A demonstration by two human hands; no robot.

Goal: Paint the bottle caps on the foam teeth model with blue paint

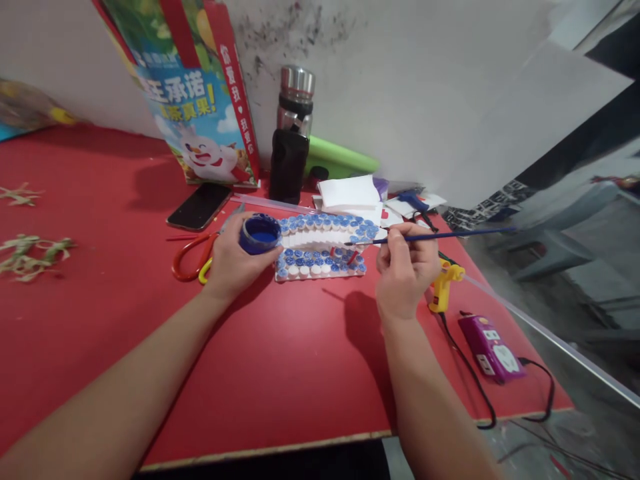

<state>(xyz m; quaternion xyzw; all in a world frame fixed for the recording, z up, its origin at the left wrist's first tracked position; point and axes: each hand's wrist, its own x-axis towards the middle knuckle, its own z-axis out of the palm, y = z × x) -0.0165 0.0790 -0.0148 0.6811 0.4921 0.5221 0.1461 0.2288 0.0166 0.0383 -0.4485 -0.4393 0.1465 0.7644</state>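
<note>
My left hand (pixel 235 260) is wrapped round a small open jar of blue paint (pixel 261 235), its mouth tipped up toward me. Between the fingers of my right hand (pixel 406 267) is a thin paintbrush (pixel 440 235), held nearly level with its tip pointing left. The tip hovers over a white craft model (pixel 320 239) covered in rows of round discs. Most discs are painted blue with white marks; several along the front row (pixel 305 272) are white. Small red pieces (pixel 353 257) stand at its right part.
Orange-handled scissors (pixel 193 257) and a black phone (pixel 199 205) lie left of the jar. Behind stand a bottle (pixel 295 120), a printed bag (pixel 200 113) and white papers (pixel 349 193). At right are a yellow glue gun (pixel 443 287) and a purple corded box (pixel 491 348).
</note>
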